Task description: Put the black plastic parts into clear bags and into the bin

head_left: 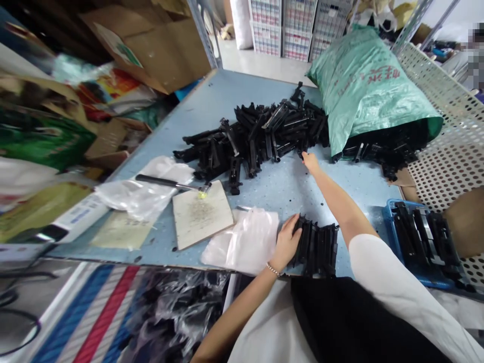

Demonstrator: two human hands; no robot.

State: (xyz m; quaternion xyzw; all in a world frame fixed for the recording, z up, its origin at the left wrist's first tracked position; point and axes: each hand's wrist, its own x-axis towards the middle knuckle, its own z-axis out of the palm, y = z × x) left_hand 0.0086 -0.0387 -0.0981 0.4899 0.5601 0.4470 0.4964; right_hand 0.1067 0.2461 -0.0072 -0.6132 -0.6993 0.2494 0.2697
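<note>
Nearby, a blue crate point(393, 222) holds black plastic parts point(423, 237); the left grip point(287, 243) spread, the right grip point(312, 162) pressed together.

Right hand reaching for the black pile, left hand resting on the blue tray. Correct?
No: the left hand rests on a row of black parts, not the blue tray, as the head view shows. The right hand does reach for the black pile.

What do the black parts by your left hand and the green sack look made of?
The black parts look like moulded plastic: matte, with uniform ribbed shapes, though a dark coating can't be ruled out. The green sack looks like woven plastic, probably polypropylene, with a faint sheen, soft creases and printed characters.
</note>
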